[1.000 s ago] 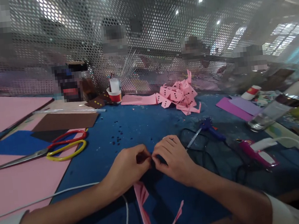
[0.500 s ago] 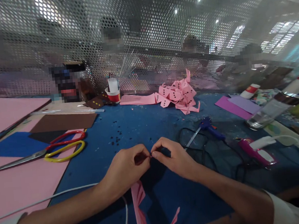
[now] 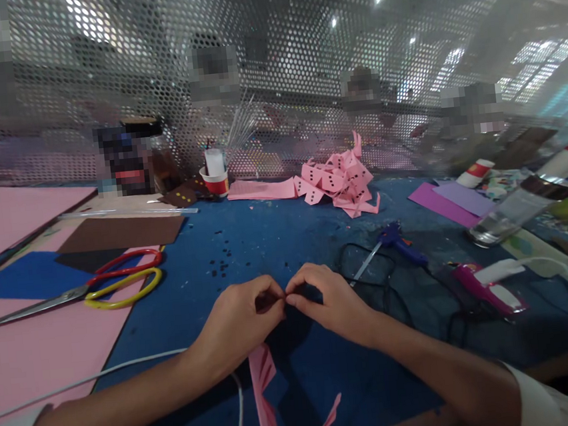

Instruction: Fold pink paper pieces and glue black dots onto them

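At centre frame, the right hand (image 3: 340, 304) has edged in to meet the left hand (image 3: 244, 317), suggesting fine joint work; both pinch narrowly, anything held too small to tell. The folded pink paper strip (image 3: 265, 409) is bottom centre.

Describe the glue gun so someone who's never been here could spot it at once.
On the blue table, look just beyond the right hand, towards the perforated screen, and slightly right. The glue gun lies there. Unlike the magenta gadget to its right, it is dark blue, with a translucent stick jutting out.
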A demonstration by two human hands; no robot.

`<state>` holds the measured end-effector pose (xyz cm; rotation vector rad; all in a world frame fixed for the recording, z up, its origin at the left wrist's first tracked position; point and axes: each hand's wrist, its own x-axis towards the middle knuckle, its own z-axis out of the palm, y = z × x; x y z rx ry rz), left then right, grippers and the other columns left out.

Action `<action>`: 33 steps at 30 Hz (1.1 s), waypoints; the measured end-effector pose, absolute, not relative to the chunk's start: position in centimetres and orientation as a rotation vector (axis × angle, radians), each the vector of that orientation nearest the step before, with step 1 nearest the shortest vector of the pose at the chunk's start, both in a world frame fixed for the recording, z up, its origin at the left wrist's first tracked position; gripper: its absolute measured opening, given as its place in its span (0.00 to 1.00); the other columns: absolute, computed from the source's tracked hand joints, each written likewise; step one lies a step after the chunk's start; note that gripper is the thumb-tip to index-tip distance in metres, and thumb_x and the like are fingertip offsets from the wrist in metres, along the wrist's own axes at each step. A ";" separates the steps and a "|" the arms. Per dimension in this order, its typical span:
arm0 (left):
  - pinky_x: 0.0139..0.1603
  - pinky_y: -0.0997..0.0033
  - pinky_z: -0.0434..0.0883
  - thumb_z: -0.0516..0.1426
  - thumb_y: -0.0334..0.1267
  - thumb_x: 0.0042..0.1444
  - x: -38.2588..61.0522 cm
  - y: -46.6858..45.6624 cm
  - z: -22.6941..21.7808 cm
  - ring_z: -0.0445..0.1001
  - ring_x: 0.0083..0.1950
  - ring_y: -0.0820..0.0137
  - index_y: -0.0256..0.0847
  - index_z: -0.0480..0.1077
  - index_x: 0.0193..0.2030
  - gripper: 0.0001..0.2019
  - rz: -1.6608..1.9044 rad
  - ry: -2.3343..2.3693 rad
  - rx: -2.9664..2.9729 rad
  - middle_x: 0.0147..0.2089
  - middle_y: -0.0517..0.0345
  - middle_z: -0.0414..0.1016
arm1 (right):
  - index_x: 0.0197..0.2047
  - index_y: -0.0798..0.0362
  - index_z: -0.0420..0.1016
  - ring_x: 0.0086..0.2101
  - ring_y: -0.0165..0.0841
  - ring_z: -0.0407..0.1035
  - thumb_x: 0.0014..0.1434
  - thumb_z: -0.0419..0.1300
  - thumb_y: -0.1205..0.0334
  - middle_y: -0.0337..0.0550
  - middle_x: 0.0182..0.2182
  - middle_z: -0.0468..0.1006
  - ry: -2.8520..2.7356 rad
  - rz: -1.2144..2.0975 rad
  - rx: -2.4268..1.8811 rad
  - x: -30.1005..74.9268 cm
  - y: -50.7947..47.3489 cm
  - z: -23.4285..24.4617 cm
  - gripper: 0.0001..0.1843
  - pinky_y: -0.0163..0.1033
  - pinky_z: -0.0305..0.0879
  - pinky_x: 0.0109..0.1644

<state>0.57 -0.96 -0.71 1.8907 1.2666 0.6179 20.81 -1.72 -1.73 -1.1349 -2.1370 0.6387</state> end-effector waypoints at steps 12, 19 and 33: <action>0.37 0.75 0.70 0.54 0.34 0.57 0.5 -0.9 -0.8 0.79 0.35 0.70 0.42 0.73 0.35 0.06 0.638 1.160 1.773 0.32 0.63 0.82 | 0.42 0.50 0.73 0.42 0.33 0.72 0.68 0.60 0.59 0.39 0.38 0.80 -2.264 0.345 -1.054 20.9 -1.5 -2.3 0.05 0.42 0.59 0.50; 0.35 0.75 0.69 0.55 0.33 0.56 0.6 -1.0 -0.5 0.79 0.35 0.70 0.42 0.75 0.34 0.06 0.611 1.202 1.795 0.33 0.64 0.82 | 0.40 0.52 0.72 0.39 0.33 0.71 0.71 0.56 0.60 0.41 0.37 0.80 -2.355 0.104 -0.987 21.0 -1.5 -2.4 0.08 0.45 0.58 0.51; 0.35 0.74 0.70 0.57 0.37 0.58 0.2 -0.6 -1.0 0.80 0.35 0.70 0.44 0.75 0.36 0.05 0.593 1.222 1.825 0.33 0.65 0.82 | 0.37 0.53 0.70 0.38 0.34 0.70 0.71 0.54 0.63 0.42 0.34 0.78 -2.429 -0.073 -1.027 20.8 -1.2 -2.8 0.09 0.46 0.58 0.54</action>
